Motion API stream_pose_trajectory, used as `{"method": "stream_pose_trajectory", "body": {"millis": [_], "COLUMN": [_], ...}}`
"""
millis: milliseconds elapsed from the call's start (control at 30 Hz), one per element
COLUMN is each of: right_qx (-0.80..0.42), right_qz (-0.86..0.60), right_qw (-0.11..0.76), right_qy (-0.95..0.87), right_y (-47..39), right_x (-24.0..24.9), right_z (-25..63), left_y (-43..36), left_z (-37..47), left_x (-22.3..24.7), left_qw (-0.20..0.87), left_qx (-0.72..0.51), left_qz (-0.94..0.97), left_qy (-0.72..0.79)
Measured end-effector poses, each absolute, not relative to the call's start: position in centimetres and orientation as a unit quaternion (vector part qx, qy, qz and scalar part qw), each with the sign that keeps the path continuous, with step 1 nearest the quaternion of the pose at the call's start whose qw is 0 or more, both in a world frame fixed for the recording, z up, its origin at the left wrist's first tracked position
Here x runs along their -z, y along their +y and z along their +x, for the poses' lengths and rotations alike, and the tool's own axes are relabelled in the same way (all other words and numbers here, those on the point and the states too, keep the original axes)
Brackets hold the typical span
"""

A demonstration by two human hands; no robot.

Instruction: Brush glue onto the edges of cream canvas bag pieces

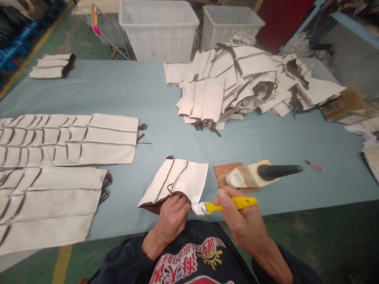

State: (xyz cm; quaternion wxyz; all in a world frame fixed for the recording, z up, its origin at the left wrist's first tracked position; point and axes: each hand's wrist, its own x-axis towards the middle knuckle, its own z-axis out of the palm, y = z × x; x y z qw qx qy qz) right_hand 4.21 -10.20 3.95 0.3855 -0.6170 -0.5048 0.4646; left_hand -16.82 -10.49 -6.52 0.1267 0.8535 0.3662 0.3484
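Note:
My left hand [174, 216] is closed on the near edge of a cream sewn panel [189, 177] with dark brown piping, lifting that edge so its brown underside shows. In my right hand [241, 215] is a yellow-handled brush [231, 204]. White stuff coats its bristles, which touch or nearly touch the panel's near right corner beside my left fingers. Just beyond my right hand lies a whitish container [248, 174] with a black handle, on a brown piece of board [222, 170]. What is inside the container I cannot make out.
Overlapping rows of cream panels [112, 138] cover the table's left side. A loose heap of panels [237, 79] lies at the back right. Pink-handled snips [314, 165] are on the right. Two white bins [160, 35] stand behind the table [124, 86]; a cardboard box [346, 106] sits far right.

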Motion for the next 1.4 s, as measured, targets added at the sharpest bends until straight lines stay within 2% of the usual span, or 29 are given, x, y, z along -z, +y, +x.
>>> {"method": "stream_pose_trajectory", "body": {"millis": [200,433,533,633,733,833,933,1033,1100,1200,1400], "right_qx": [-0.433,-0.487,-0.460,-0.383,-0.337,-0.342,-0.381,-0.411,-0.414,-0.415,-0.431], "right_qz": [-0.634,-0.612,-0.613,-0.599,-0.584,-0.573,-0.558,-0.555,-0.562,-0.581,-0.569], "right_qw": [0.441,0.403,0.470,0.545,0.569,0.554,0.533,0.516,0.518,0.522,0.534], "right_qy": [-0.465,-0.475,-0.438,-0.445,-0.470,-0.499,-0.509,-0.507,-0.495,-0.466,-0.453], "right_y": [-9.1,-10.1,-9.9,-8.5,-7.0,-6.5,-6.7,-7.0,-7.0,-6.8,-6.7], "right_x": [-3.5,-5.0,-5.7,-4.4,-1.4,1.9,4.2,5.1,5.0,4.4,2.3], "right_z": [5.3,4.4,4.9,5.3,4.7,3.3,1.9,0.9,0.5,0.2,0.8], "left_y": [-10.7,-11.1,-11.3,-11.6,-12.3,-13.4,-14.3,-14.8,-14.9,-14.8,-14.0], "left_z": [-16.8,-16.9,-16.9,-16.8,-16.9,-17.1,-17.2,-17.1,-16.9,-16.6,-16.5], "left_x": [6.6,6.9,6.6,6.1,6.1,6.7,7.2,7.3,7.2,7.2,6.8], "left_qw": [0.132,0.136,0.149,0.175,0.261,0.413,0.594,0.730,0.770,0.757,0.647], "left_qx": [-0.345,-0.342,-0.341,-0.348,-0.344,-0.346,-0.359,-0.426,-0.468,-0.503,-0.531], "left_qz": [0.851,0.854,0.846,0.836,0.807,0.696,0.477,0.225,0.079,-0.034,0.010], "left_qy": [0.373,0.368,0.381,0.386,0.403,0.474,0.539,0.484,0.427,0.417,0.547]}}
